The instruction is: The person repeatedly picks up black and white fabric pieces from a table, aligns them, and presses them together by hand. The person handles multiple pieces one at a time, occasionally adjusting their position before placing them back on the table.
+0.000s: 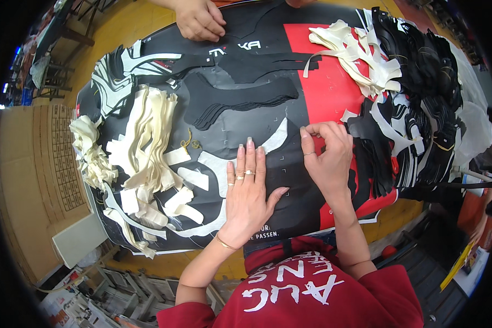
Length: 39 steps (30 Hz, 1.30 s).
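Observation:
My left hand [249, 194] lies flat, fingers together and thumb out to the side, pressing on a curved white cut piece [216, 165] over the black printed sheet [290, 205]. Part of that white piece is hidden beneath the fingers. To its right, my right hand [331, 156] is closed, with thumb and fingertips bent together low over the sheet; what they hold, if anything, is too small to tell. Ahead of both hands rests a fanned stack of black cut pieces [240, 101]. Small white offcuts [194, 179] lie left of my left hand.
Bundles of cream strips [147, 136] and grey-white pieces [115, 82] cover the left side. More cream strips [361, 57] and tied black bundles [426, 60] fill the far right. Across the table is another person's hand [198, 21]. A cardboard box [44, 164] stands at left.

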{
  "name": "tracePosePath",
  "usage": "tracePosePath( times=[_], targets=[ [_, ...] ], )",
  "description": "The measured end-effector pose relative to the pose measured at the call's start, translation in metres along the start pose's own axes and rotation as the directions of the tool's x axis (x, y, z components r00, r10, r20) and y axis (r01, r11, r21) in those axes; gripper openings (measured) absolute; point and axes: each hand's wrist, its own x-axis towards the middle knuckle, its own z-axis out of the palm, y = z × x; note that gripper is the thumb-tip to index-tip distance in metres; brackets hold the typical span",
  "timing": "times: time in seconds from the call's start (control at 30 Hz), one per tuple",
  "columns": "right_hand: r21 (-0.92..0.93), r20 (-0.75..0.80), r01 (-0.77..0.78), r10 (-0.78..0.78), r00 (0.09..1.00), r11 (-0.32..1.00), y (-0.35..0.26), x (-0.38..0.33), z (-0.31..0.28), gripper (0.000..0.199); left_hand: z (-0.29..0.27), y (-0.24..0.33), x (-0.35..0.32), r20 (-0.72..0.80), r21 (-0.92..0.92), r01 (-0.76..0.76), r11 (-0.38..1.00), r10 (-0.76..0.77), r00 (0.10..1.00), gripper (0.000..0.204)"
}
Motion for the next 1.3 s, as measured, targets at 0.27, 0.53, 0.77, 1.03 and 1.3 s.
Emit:
tracePosePath(
  times=[0.27,0.53,0.77,1.03,1.3],
  targets=[
    [0.027,0.150,-0.102,0.097,0.984,0.994,-0.016,0.000,0.006,0.043,0.005,0.000,-0.001,0.019,0.044,-0.050,0.998,0.049,0.999,0.082],
    [-0.024,0.120,0.162,-0.158,0.980,0.987,-0.023,0.010,0.017,0.021,0.004,0.000,0.001,0.030,-0.026,-0.032,0.999,0.033,0.999,0.075],
    [0.256,0.092,0.289,-0.321,0.943,0.923,-0.047,-0.014,0.002,0.011,0.004,-0.005,0.000,0.012,0.017,-0.036,0.999,0.036,0.999,0.066],
    [0.104,0.118,0.048,-0.060,0.991,0.993,0.000,0.012,0.009,0.015,0.003,-0.001,0.002,0.018,-0.018,-0.032,0.999,0.032,0.999,0.071],
    [0.089,0.136,0.037,-0.049,0.990,0.995,0.006,0.010,0.016,0.015,0.003,-0.001,0.002,0.042,0.027,-0.052,0.998,0.051,0.998,0.072]
  ],
)
